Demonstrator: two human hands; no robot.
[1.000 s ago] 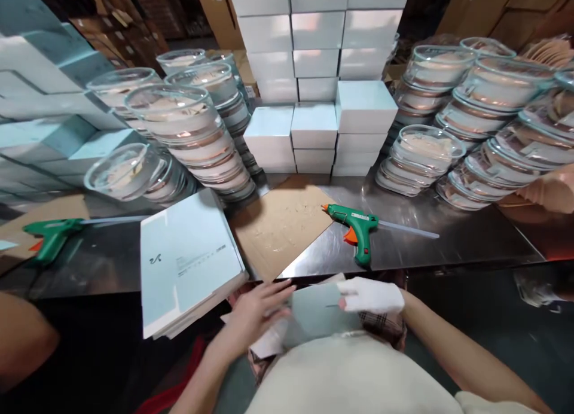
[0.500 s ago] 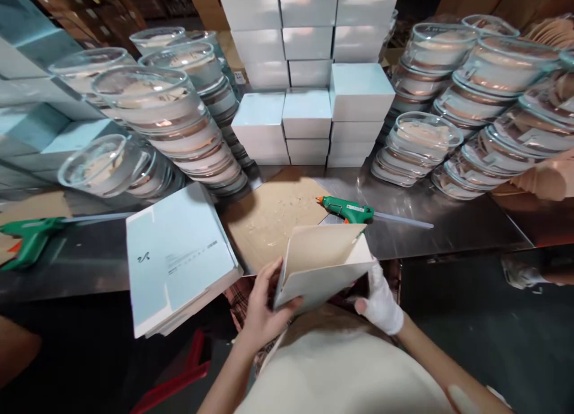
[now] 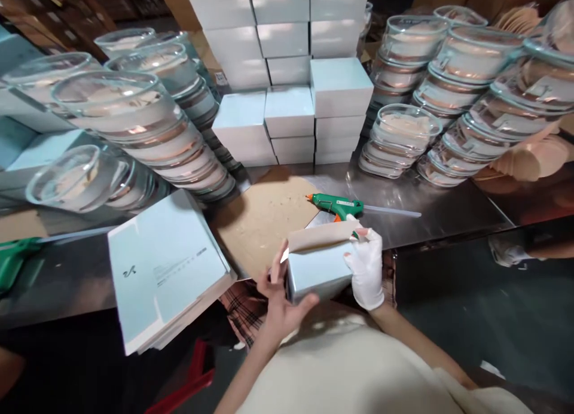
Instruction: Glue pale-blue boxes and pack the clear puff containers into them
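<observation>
A small light-blue cardboard box (image 3: 320,270) is held over the table's front edge, in front of my body. Its blue top panel lies folded over, while a beige-lined flap (image 3: 318,237) stands up along the far side. My left hand (image 3: 283,303), bare, supports the box's left end, its fingers at that end and its thumb stretched along the near side. My right hand (image 3: 368,269), in a white glove with bare fingertips, grips the right end, thumb on the top panel. Just beyond the box lies a green glue gun (image 3: 338,204) with a glue stick (image 3: 394,211) in its back.
A stack of flat light-blue box blanks (image 3: 164,270) lies at left. Beige cardboard (image 3: 255,216) covers part of the metal table (image 3: 399,222). Finished white boxes (image 3: 289,112) are piled behind, between stacks of clear round containers (image 3: 130,121). Another green glue gun (image 3: 15,258) lies far left.
The box has been tipped, and its open side is now covered by the blue top panel. My right hand has moved up onto that panel; my left fingers have spread at the left end.
</observation>
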